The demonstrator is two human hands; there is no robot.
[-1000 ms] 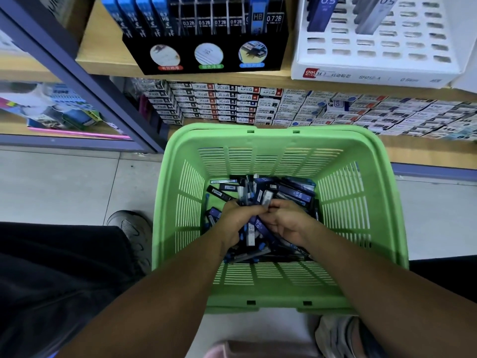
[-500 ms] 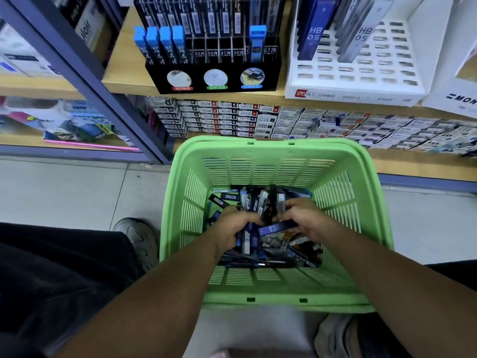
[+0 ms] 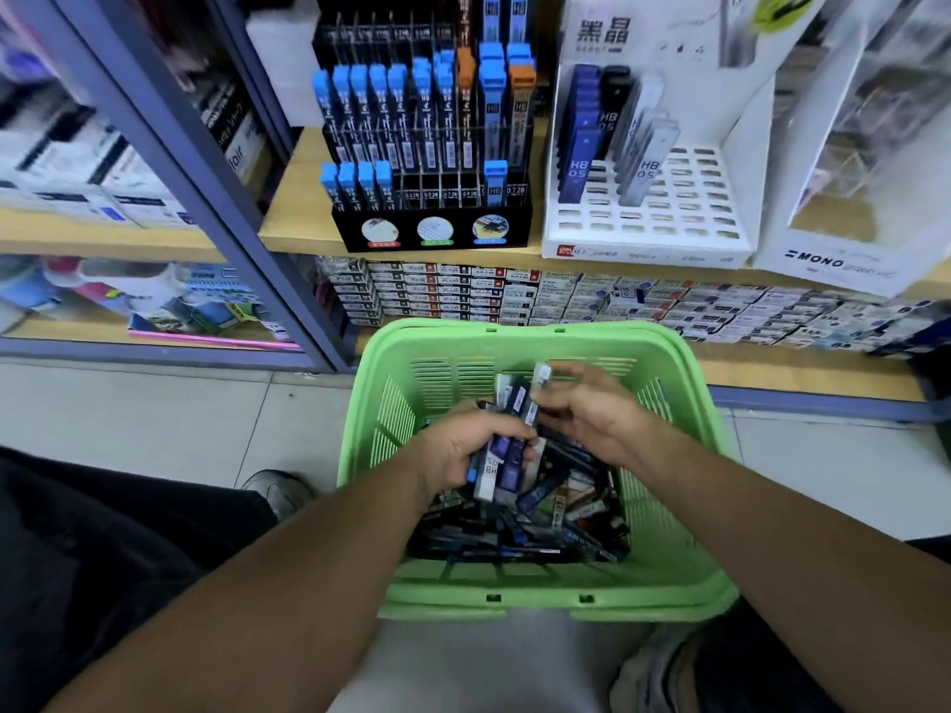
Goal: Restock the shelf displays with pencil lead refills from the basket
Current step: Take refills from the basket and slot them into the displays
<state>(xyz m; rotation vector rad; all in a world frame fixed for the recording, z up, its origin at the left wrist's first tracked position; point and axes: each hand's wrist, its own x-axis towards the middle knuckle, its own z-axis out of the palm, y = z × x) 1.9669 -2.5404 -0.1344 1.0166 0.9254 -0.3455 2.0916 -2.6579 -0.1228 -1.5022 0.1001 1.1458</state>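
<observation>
Seemingly both hands' grip (image 3: 507,429) round one refill bundle (image 3: 507,455)

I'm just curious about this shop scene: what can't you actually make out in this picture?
- Head view: how many refill cases the left hand grips; its fingers cover them.
- Bottom of the green basket: buried under loose cases.
- Labels on the small boxes on the lower shelf: too small.
- Goods behind the left glass door: blurred.
- MONO display: cut off by the right edge.

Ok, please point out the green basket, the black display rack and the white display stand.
green basket (image 3: 520,607), head view, near rim.
black display rack (image 3: 432,233), head view, front panel.
white display stand (image 3: 643,247), head view, front edge.
</observation>
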